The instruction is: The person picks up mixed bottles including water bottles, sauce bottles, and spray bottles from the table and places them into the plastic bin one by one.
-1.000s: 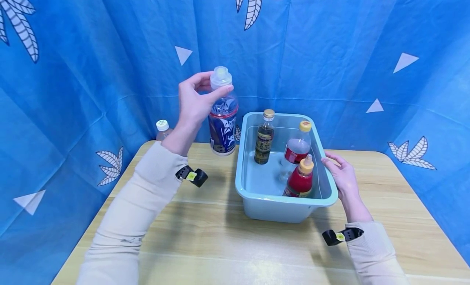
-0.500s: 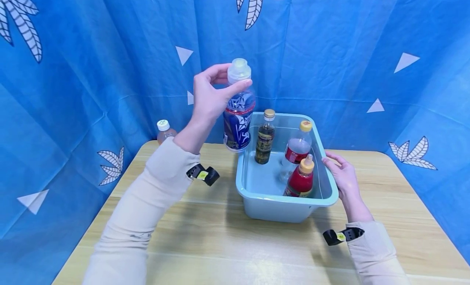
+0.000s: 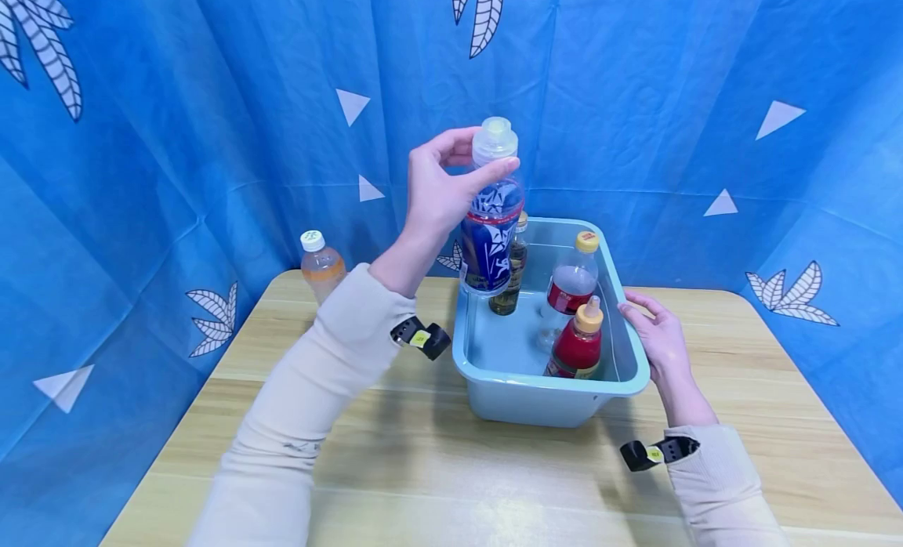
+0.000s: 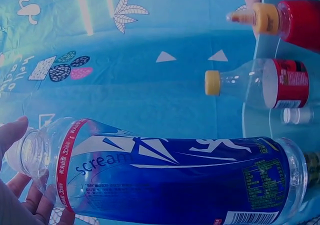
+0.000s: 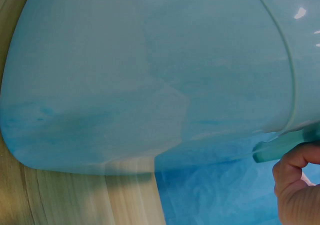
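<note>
My left hand (image 3: 440, 186) pinches a clear plastic drink bottle (image 3: 488, 253) by its neck, below the translucent cap. It hangs almost upright over the left rim of a light blue plastic tub (image 3: 550, 385). In the left wrist view, the bottle's blue label (image 4: 200, 180) reads "scream". My right hand (image 3: 659, 335) grips the tub's right rim, thumb on top. Inside the tub stand a bottle of dark liquid (image 3: 506, 300), partly hidden behind the held bottle, a clear bottle with a red label (image 3: 567, 290) and a red squeeze bottle (image 3: 578, 347) with a yellow nozzle cap.
A bottle with a white cap and orange band (image 3: 323, 266) stands at the table's back left, partly behind my left sleeve. The wooden table (image 3: 395, 484) carries the tub right of centre. A blue patterned curtain (image 3: 621, 100) hangs behind and at both sides.
My left hand has carried the drink bottle rightward, from left of the tub to over its left rim, partly covering the dark bottle. The right hand and tub have stayed put.
</note>
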### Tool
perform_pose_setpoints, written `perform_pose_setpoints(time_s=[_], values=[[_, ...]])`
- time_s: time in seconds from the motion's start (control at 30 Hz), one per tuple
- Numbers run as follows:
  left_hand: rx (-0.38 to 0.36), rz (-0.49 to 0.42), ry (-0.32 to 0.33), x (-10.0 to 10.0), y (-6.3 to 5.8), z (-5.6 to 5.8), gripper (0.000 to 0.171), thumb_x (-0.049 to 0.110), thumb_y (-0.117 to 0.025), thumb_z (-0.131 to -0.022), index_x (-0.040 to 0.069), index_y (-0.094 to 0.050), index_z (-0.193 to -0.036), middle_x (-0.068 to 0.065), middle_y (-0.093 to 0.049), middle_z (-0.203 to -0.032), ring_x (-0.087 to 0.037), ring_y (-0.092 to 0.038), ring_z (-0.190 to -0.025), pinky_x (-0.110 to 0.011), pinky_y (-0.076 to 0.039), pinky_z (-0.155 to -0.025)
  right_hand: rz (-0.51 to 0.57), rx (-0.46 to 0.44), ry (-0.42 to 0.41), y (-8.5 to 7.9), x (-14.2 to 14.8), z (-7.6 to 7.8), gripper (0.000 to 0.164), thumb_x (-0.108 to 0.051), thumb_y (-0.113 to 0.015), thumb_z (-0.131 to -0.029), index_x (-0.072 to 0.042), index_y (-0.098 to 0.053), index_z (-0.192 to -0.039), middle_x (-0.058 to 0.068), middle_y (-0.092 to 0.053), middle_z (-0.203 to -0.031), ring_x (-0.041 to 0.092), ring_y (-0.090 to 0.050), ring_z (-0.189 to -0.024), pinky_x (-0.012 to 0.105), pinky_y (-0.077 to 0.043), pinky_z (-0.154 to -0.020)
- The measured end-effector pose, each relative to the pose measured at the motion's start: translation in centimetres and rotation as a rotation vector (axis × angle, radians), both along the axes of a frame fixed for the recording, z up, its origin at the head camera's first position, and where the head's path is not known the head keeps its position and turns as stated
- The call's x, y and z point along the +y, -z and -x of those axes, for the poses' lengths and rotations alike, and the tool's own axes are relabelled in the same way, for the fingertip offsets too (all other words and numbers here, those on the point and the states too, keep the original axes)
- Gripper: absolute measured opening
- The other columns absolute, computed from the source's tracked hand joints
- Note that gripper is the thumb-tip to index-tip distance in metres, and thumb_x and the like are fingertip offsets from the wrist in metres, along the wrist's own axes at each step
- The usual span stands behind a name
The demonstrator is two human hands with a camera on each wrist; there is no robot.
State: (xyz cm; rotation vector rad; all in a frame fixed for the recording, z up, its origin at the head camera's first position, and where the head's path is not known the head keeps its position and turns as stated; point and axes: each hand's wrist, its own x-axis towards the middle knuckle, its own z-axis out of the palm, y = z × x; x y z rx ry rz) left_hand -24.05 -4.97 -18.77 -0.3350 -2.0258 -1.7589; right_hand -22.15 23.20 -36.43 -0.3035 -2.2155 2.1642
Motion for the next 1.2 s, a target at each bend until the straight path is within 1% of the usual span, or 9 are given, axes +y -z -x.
perform_pose_setpoints(time_s=[0.17, 0.33, 0.4, 0.57, 0.77, 0.87, 1.0, 1.1, 1.2], values=[[-0.020, 0.001, -0.001, 0.8, 0.8, 0.2, 0.043, 0.026, -0.076, -0.070, 0.010, -0.063, -0.107, 0.000, -0.062, -0.093, -0.012, -0.049, -0.090, -0.030, -0.039, -0.076, -0.002, -0.006, -0.002, -0.1, 0.1, -0.1, 0.047, -0.027, -0.059, -0.085, -0.006, -0.047, -0.125, -0.015, -0.062, -0.076, 0.001, -0.062, -0.068, 0.019, -0.050, -0.060], [-0.045, 0.002, -0.013, 1.3, 1.8, 0.5, 0.043, 0.028, -0.076, -0.070, 0.011, -0.063, -0.107, 0.001, -0.061, -0.093, -0.011, -0.049, -0.089, -0.030, -0.039, -0.075, -0.028, -0.015, -0.004, 0.0, 0.1, 0.0, 0.048, -0.029, -0.058, -0.085, -0.007, -0.046, -0.126, -0.016, -0.060, -0.077, 0.000, -0.061, -0.069, 0.020, -0.050, -0.061], [-0.043, 0.001, -0.008, 1.5, 2.2, 0.6, 0.043, 0.027, -0.076, -0.070, 0.011, -0.063, -0.107, 0.000, -0.061, -0.092, -0.012, -0.049, -0.089, -0.030, -0.039, -0.075, -0.031, -0.017, -0.003, 0.1, 0.2, 0.0, 0.049, -0.030, -0.058, -0.085, -0.007, -0.046, -0.127, -0.016, -0.060, -0.077, 0.000, -0.061, -0.069, 0.020, -0.050, -0.061], [-0.043, 0.010, -0.011, 2.0, 3.6, 1.0, 0.042, 0.027, -0.076, -0.069, 0.011, -0.064, -0.106, 0.001, -0.062, -0.092, -0.011, -0.051, -0.088, -0.030, -0.039, -0.076, -0.021, -0.010, -0.001, 0.1, 0.2, 0.1, 0.048, -0.028, -0.059, -0.085, -0.006, -0.046, -0.126, -0.016, -0.061, -0.076, 0.001, -0.061, -0.068, 0.020, -0.050, -0.061], [-0.097, 0.023, -0.039, 2.4, 5.3, 1.4, 0.043, 0.029, -0.077, -0.068, 0.012, -0.064, -0.105, 0.002, -0.062, -0.091, -0.010, -0.051, -0.087, -0.029, -0.040, -0.076, -0.014, -0.007, -0.001, 0.1, 0.2, 0.1, 0.047, -0.028, -0.059, -0.085, -0.007, -0.048, -0.126, -0.016, -0.061, -0.076, 0.001, -0.061, -0.068, 0.020, -0.050, -0.060], [-0.123, 0.030, -0.053, 2.5, 6.2, 1.6, 0.044, 0.030, -0.077, -0.067, 0.013, -0.064, -0.105, 0.003, -0.063, -0.092, -0.011, -0.052, -0.088, -0.029, -0.040, -0.076, -0.029, -0.012, -0.005, 0.1, 0.3, 0.1, 0.050, -0.030, -0.059, -0.085, -0.007, -0.046, -0.127, -0.016, -0.060, -0.078, 0.000, -0.061, -0.069, 0.020, -0.050, -0.061], [-0.142, 0.044, -0.065, 2.6, 7.3, 1.9, 0.045, 0.029, -0.079, -0.065, 0.012, -0.065, -0.105, 0.001, -0.063, -0.092, -0.016, -0.053, -0.090, -0.029, -0.041, -0.075, -0.018, -0.014, -0.007, 0.1, 0.2, 0.1, 0.049, -0.030, -0.059, -0.085, -0.007, -0.046, -0.127, -0.016, -0.061, -0.077, 0.000, -0.061, -0.069, 0.020, -0.050, -0.061], [-0.155, 0.060, -0.062, 2.5, 8.0, 2.1, 0.045, 0.028, -0.079, -0.065, 0.012, -0.065, -0.105, 0.000, -0.063, -0.092, -0.019, -0.054, -0.091, -0.029, -0.041, -0.076, -0.010, -0.016, -0.006, 0.1, 0.2, 0.1, 0.049, -0.030, -0.059, -0.085, -0.007, -0.046, -0.127, -0.015, -0.061, -0.077, 0.001, -0.062, -0.069, 0.020, -0.050, -0.061], [-0.171, 0.082, -0.052, 2.5, 8.6, 2.1, 0.045, 0.028, -0.078, -0.066, 0.012, -0.064, -0.106, 0.000, -0.063, -0.094, -0.019, -0.054, -0.092, -0.031, -0.040, -0.077, -0.011, -0.018, -0.007, 0.1, 0.3, 0.0, 0.049, -0.030, -0.059, -0.085, -0.007, -0.046, -0.127, -0.015, -0.061, -0.078, 0.001, -0.062, -0.069, 0.020, -0.050, -0.062]])
